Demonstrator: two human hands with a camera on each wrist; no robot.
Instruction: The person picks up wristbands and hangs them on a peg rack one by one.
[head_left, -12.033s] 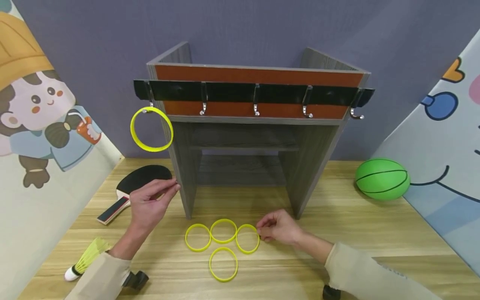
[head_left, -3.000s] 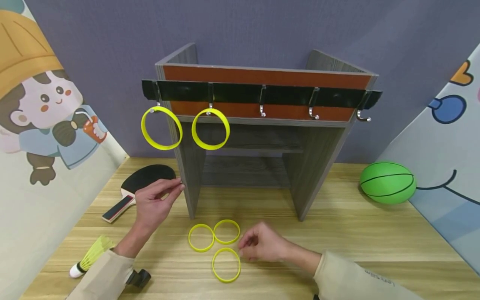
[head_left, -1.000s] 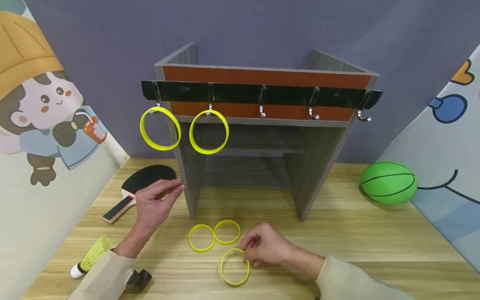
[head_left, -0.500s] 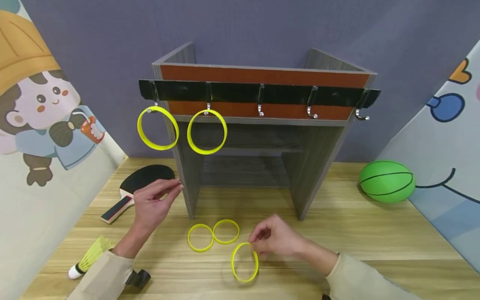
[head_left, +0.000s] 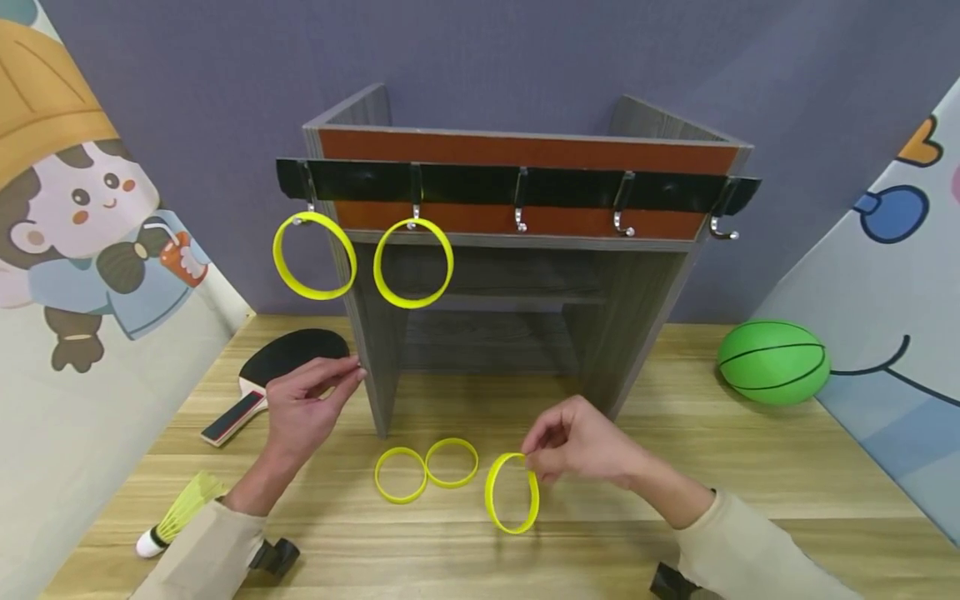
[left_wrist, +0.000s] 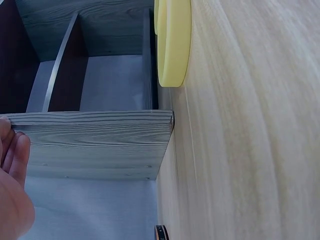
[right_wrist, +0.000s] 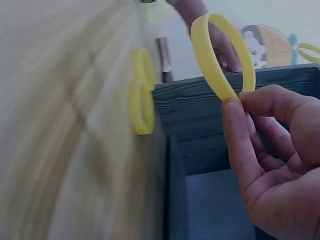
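Note:
My right hand (head_left: pixel 581 442) pinches the rim of a thin yellow ring (head_left: pixel 491 492) between thumb and fingers, and the ring hangs above the table. In the right wrist view this held ring (right_wrist: pixel 202 47) stands up from the fingertips. My left hand (head_left: pixel 303 408) has its thumb and fingers pinched at the front edge of the grey shelf unit's left side panel (head_left: pixel 371 358); the left wrist view shows its fingers (left_wrist: pixel 20 155) at that panel edge. Two more yellow rings hang from the first hook (head_left: pixel 311 208) and second hook (head_left: pixel 416 212). Two others, a left ring (head_left: pixel 377 483) and a right ring (head_left: pixel 474 475), lie touching on the table.
A black hook rail (head_left: pixel 465 183) with several metal hooks spans the unit's front; the middle hook (head_left: pixel 520 218) and those right of it carry nothing. A table tennis bat (head_left: pixel 292 350) and shuttlecock (head_left: pixel 176 512) lie left. A green ball (head_left: pixel 774 362) sits right.
A second ring came onto the second hook between the first two frames. Since then my right hand has picked up the front ring and moved it right and upward. My left hand stays put.

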